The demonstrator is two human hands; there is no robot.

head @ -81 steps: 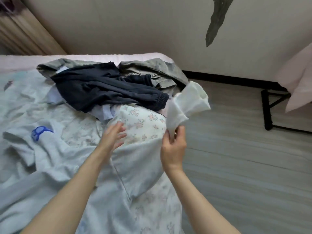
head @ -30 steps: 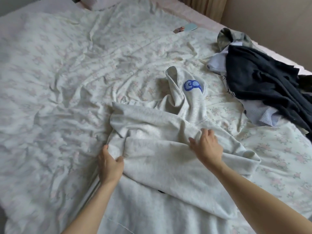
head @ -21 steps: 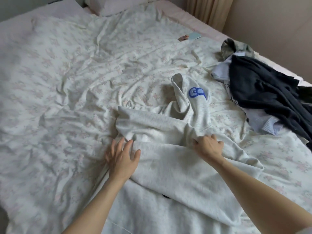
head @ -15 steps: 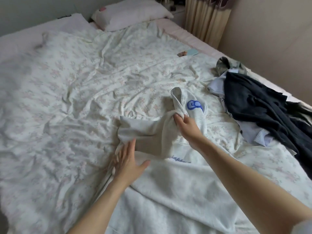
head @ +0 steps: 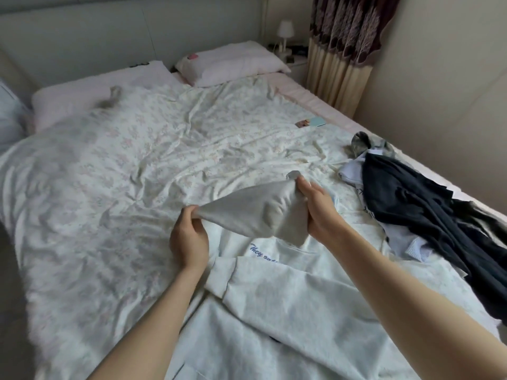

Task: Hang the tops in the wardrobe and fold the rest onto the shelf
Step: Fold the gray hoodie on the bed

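Two hands work over a pale grey sweatshirt (head: 301,311) in the single head view, which looks down across a bed (head: 123,174) covered by a rumpled floral sheet. The sweatshirt lies spread on the near part of the bed, between the forearms, with blue script lettering showing on its chest and one cuffed sleeve lying across its front. Its hood (head: 255,215) is lifted clear of the sheet and stretched between the hands. The left hand (head: 189,237) pinches the hood's left tip, thumb and curled fingers closed on the cloth. The right hand (head: 318,209) grips the hood's right side, fingers wrapped round a gathered bunch of the fabric.

To the right, near the edge of the bed, lies a heap of other clothes: a dark navy garment (head: 428,215) sprawls on top, a light blue-white striped piece (head: 406,239) shows from under it, and a camouflage-green item (head: 365,144) sits at the far end of the heap. The heap is apart from the sweatshirt.

Farther up the sheet rests a small teal card-like object (head: 318,122). Two pillows (head: 233,61) lie at the headboard, a small lamp (head: 285,30) stands on a bedside stand, and a patterned curtain (head: 343,50) hangs beside it.
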